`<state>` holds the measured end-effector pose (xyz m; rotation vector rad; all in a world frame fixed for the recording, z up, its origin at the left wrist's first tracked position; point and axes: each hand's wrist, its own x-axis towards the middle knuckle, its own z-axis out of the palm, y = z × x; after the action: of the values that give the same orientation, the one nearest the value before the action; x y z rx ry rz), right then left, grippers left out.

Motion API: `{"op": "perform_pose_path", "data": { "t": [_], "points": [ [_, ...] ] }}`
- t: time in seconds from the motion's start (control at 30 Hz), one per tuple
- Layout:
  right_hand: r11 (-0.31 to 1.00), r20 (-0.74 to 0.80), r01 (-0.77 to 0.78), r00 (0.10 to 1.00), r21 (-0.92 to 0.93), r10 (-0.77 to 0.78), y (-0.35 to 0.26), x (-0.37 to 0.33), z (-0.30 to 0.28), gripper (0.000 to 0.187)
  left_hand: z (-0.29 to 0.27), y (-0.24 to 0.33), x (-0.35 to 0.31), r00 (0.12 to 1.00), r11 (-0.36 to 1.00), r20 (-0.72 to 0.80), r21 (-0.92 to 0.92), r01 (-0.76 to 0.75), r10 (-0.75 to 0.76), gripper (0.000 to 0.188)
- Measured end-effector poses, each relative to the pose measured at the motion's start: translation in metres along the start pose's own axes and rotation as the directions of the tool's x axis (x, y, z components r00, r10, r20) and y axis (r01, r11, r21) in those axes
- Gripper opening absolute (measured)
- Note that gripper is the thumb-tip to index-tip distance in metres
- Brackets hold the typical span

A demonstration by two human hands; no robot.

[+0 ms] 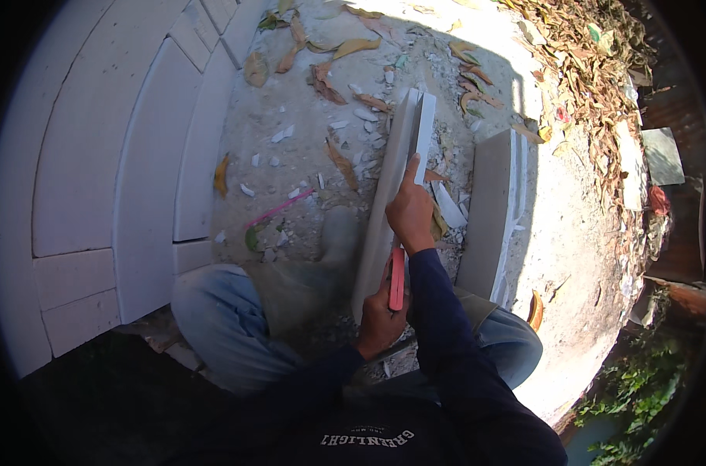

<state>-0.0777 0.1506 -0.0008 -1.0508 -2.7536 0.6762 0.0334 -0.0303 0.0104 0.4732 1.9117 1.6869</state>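
Note:
A long grey-white block [384,182] stands on edge between my legs, with a dark groove and a white strip [425,132] along its top. My right hand [412,213] grips the block near its middle, index finger stretched along the top edge; the other fingers are partly hidden. Nearer my body, my left hand [380,322] is closed around a red slotted handle [397,281], which lies against the block beside my right wrist. Whatever tool part extends from that handle is hidden from view.
Another grey-white block [485,217] stands to the right. Large pale blocks [155,186] are stacked at the left. White chips, dry leaves [326,84] and a pink strip [280,208] litter the dusty ground. A leaf heap [586,70] lies at the far right.

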Motion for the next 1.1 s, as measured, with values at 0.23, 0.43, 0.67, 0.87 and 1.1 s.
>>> {"op": "perform_pose_path", "data": {
  "t": [0.23,0.43,0.67,0.87,1.1],
  "points": [
    [1.000,-0.077,0.006,0.997,-0.027,-0.008,0.019,0.093,0.000,0.087,0.015,0.013,0.102,0.994,0.992,0.000,0.052,-0.112,0.112,0.022],
    [0.993,-0.123,0.086,0.988,-0.083,-0.096,0.037,0.158,0.003,0.085,0.031,0.030,0.159,0.987,0.973,0.013,0.168,-0.157,0.157,0.020],
    [0.999,-0.003,0.014,1.000,-0.043,-0.014,-0.006,-0.027,0.003,0.091,-0.012,0.019,-0.016,0.998,0.998,0.006,-0.008,0.056,-0.056,0.029],
    [0.998,-0.065,-0.009,0.998,-0.065,0.005,0.019,0.071,0.004,0.086,0.010,0.013,0.080,0.991,0.990,0.004,0.035,-0.134,0.134,0.023],
    [0.996,-0.063,0.049,0.997,-0.069,-0.053,0.029,0.139,0.000,0.083,0.037,0.008,0.144,0.991,0.990,-0.025,0.041,-0.132,0.133,0.014]
  ]
}}
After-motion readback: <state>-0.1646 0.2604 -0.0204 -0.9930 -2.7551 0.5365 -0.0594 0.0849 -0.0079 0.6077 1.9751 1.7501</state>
